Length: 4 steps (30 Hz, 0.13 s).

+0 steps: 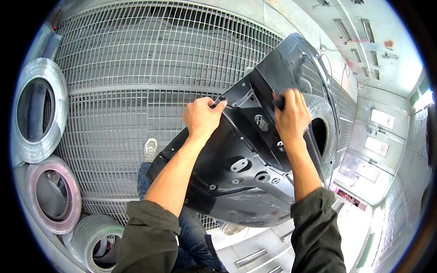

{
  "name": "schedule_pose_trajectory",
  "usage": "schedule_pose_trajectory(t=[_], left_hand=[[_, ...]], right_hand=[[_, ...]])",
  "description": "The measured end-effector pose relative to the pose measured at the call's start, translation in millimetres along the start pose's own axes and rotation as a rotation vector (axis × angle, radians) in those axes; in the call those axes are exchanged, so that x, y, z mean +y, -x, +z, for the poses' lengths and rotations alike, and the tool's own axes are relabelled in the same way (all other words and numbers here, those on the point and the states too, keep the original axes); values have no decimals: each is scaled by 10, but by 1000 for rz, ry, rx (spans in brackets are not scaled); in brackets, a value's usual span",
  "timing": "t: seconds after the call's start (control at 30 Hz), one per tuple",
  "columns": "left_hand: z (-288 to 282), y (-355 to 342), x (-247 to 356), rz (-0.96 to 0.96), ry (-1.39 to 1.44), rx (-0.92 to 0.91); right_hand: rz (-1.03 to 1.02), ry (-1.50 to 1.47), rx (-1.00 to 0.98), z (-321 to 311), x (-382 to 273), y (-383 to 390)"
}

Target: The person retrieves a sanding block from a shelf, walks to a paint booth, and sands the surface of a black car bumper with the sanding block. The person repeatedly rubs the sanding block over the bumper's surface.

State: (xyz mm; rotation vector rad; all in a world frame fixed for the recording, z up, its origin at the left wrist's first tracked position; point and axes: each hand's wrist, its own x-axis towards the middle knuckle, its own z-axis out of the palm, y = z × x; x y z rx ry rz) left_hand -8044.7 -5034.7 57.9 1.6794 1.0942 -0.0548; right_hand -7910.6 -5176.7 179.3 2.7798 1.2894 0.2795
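Black and glossy, a large car body panel (pixel 246 168) fills the middle of the head view, tilted so its inner side, with stamped holes and ribs, faces the camera. Its lower edge sits near the person's legs, and its upper end rises toward the far right, resting against a tyre (pixel 324 123) that stands behind it.

The left hand (pixel 201 117) closes its grip on the panel's upper left edge, fingers curled over the rim and thumb along the top. The right hand (pixel 291 116) lies on the panel's upper middle, its grip closed around a small dark pad (pixel 278 103) pressed flat against the surface; what kind of pad it is cannot be told. Both forearms come up from the lower edge in olive-green sleeves (pixel 148 236) pushed back from the wrists.

Below the panel, blue jeans (pixel 193 236) and a pale shoe (pixel 150 149) show against a metal grate floor (pixel 136 68) that spreads across the far left. Along the left rim stand three more tyres: one wrapped in pale film (pixel 38 113) far left, a pinkish-rimmed one (pixel 54 195) nearer, and a grey one (pixel 98 234) nearest. On the right, pale booth walls with lit panels (pixel 382 119) curve away.
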Motion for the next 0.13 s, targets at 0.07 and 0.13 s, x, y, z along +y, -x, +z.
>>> schedule_pose_trajectory(t=[0.07, 0.13], left_hand=[[7, 11, -2, 22, -21, 37], [11, 28, -9, 51, 24, 75]], right_hand=[[22, 23, -29, -18, 36, 36], [10, 45, -41, 93, 64, -44]])
